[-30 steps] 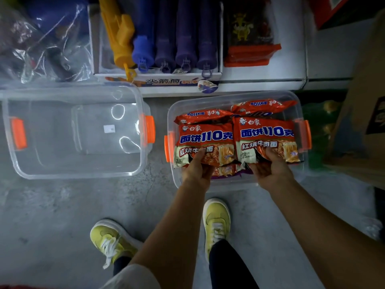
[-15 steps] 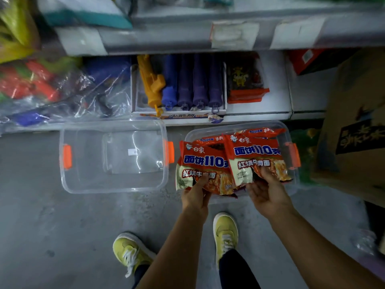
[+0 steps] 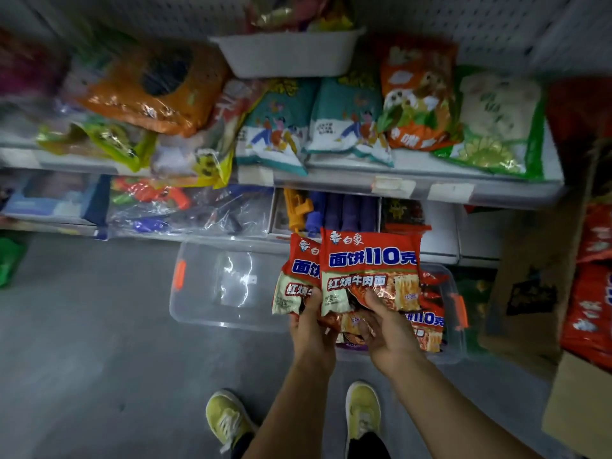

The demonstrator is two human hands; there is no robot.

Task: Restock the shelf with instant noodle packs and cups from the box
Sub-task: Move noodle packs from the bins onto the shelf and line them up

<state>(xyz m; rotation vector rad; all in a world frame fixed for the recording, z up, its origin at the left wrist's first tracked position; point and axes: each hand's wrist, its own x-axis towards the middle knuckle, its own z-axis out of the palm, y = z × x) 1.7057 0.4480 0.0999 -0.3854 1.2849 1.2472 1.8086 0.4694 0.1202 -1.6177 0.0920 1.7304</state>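
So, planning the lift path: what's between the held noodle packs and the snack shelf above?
In the head view, only the lower shelf's toy water guns sit behind that stretch; the noodle packs have open air up to the snack shelf.

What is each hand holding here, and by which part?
Left hand grips the left noodle pack by its bottom edge; right hand grips the front noodle pack likewise.
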